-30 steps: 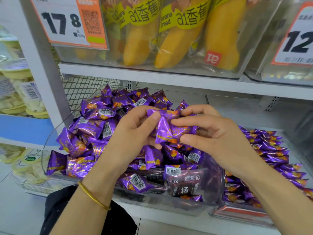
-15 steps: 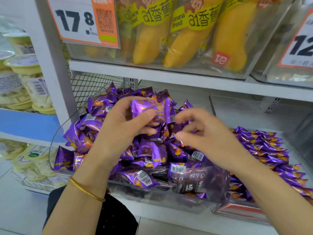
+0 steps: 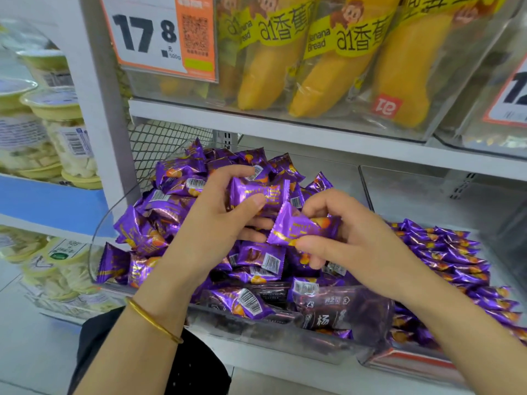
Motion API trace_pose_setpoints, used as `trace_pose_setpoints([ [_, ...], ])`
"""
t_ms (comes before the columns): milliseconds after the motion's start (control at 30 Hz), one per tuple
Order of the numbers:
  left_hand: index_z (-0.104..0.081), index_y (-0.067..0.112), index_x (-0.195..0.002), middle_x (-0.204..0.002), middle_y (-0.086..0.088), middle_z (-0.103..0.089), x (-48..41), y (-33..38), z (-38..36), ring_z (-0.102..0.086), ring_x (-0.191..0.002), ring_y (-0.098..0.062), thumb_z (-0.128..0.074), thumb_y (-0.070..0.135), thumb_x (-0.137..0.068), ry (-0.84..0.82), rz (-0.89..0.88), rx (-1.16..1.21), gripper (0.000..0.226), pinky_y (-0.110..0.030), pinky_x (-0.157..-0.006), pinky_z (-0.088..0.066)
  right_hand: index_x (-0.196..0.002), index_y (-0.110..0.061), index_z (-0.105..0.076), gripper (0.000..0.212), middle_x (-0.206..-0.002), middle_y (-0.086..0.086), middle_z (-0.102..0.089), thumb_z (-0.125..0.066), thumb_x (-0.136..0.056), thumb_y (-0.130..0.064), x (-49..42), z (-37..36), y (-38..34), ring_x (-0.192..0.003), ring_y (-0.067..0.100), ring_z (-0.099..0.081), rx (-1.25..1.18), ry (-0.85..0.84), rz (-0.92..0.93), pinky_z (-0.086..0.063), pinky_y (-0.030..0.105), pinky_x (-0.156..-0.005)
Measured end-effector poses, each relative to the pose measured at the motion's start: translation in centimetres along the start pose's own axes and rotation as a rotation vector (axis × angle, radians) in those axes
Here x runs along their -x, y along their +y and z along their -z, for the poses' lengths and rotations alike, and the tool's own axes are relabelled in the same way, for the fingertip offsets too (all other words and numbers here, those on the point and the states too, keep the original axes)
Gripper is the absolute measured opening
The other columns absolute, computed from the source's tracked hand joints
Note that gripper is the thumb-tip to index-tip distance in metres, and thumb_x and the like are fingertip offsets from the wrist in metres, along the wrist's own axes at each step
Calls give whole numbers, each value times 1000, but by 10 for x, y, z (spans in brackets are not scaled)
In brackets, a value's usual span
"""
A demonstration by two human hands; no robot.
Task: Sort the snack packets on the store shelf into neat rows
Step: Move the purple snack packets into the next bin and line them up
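A loose heap of purple snack packets [image 3: 171, 212] fills a clear plastic bin [image 3: 98, 240] on the lower shelf. My left hand [image 3: 211, 223] holds a purple packet [image 3: 256, 192] between thumb and fingers above the heap. My right hand [image 3: 350, 240] pinches a second purple packet [image 3: 296, 229] just below and right of the first. In the bin to the right, purple packets lie in neat rows [image 3: 445, 252].
The shelf above carries a clear bin of yellow banana bread packs [image 3: 328, 67] with a 17.8 price tag [image 3: 159, 32]. Tubs of pale snacks [image 3: 65, 132] stand on the left shelves. A wire mesh divider [image 3: 159, 146] backs the heap. Dark packets [image 3: 328, 312] lie at the bin's front.
One second ago both hands gripped one packet together. My left hand kept a packet and lifted it, and my right hand has picked up another packet from the heap.
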State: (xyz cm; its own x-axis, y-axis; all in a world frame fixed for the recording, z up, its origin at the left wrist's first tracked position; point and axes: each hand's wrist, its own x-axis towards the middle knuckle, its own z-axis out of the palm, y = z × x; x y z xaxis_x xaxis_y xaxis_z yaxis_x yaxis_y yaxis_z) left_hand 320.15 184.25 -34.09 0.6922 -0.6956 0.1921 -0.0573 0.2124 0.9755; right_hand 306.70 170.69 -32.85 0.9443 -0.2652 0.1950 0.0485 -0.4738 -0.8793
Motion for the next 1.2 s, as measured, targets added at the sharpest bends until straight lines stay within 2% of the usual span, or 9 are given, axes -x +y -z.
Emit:
trace_pose_setpoints([
  [200, -54, 22, -106, -87, 0, -65, 1, -2, -5, -66, -71, -21, -51, 3, -92, -115, -33, -119, 23, -31, -62, -58, -108, -24, -58, 28, -78, 4, -68, -55, -90, -3, 2, 1, 1, -71, 21, -69, -206, 66, -38, -56, 25, -69],
  [300, -56, 17, -105, -92, -6, -63, 1, -1, -8, -67, -72, -18, -45, 4, -95, -150, 26, -44, 19, -30, -64, -57, -103, -28, -56, 30, -92, 3, -66, -62, -85, -5, 1, -1, 3, -72, 13, -66, -135, 127, -18, -53, 24, -64],
  [467, -59, 16, -107, -110, -8, -62, 1, 3, -6, -67, -84, -24, -57, 35, -88, -172, 115, 71, 28, -35, -69, -56, -92, -35, -61, 26, -90, 4, -62, -71, -79, -15, 0, 1, 2, -61, 15, -58, -69, 210, 9, -49, 22, -57],
  [600, -53, 19, -112, -105, -5, -64, 4, 2, -7, -68, -83, -17, -74, 22, -67, -229, 83, -76, 49, -30, -73, -57, -91, -34, -62, 26, -93, 11, -57, -70, -78, -13, -7, -4, -6, -57, 17, -59, -37, 213, 56, -48, 16, -56],
  [767, -54, 18, -106, -100, -8, -65, 0, 3, 1, -67, -81, -17, -66, 7, -75, -57, 3, -6, 36, -26, -68, -57, -106, -25, -58, 24, -86, -1, -55, -63, -85, -13, -17, -12, 0, -61, 12, -59, -109, 286, 1, -50, 23, -53],
  [867, -54, 20, -105, -92, -2, -66, -2, 3, 8, -67, -77, -16, -64, 2, -80, 35, -19, 24, 32, -28, -69, -58, -98, -21, -63, 14, -85, -5, -62, -64, -85, -14, -23, -17, 8, -68, 7, -58, 203, 171, -65, -48, 22, -62],
  [967, -55, 21, -107, -96, -5, -67, -2, 2, 10, -68, -77, -20, -66, 4, -80, 31, -5, 3, 33, -33, -74, -58, -114, -20, -61, 30, -105, -2, -64, -64, -86, -31, -26, -33, 15, -94, 15, -54, 657, -122, -40, -42, 25, -83],
  [1033, -55, 19, -109, -97, -3, -68, -2, 2, 8, -67, -79, -21, -65, 3, -80, 17, 3, 15, 34, -35, -75, -57, -119, -22, -57, 38, -111, -3, -60, -60, -86, -41, -28, -41, 15, -104, 20, -46, 844, -135, -29, -43, 34, -88],
  [1200, -54, 19, -107, -100, -8, -66, -2, 4, 8, -67, -83, -22, -65, 3, -80, 19, -5, 53, 33, -27, -66, -56, -90, -18, -55, 26, -79, -10, -43, -70, -78, -35, -29, -37, 16, -89, 17, -37, 832, -89, 57, -32, 28, -73],
])
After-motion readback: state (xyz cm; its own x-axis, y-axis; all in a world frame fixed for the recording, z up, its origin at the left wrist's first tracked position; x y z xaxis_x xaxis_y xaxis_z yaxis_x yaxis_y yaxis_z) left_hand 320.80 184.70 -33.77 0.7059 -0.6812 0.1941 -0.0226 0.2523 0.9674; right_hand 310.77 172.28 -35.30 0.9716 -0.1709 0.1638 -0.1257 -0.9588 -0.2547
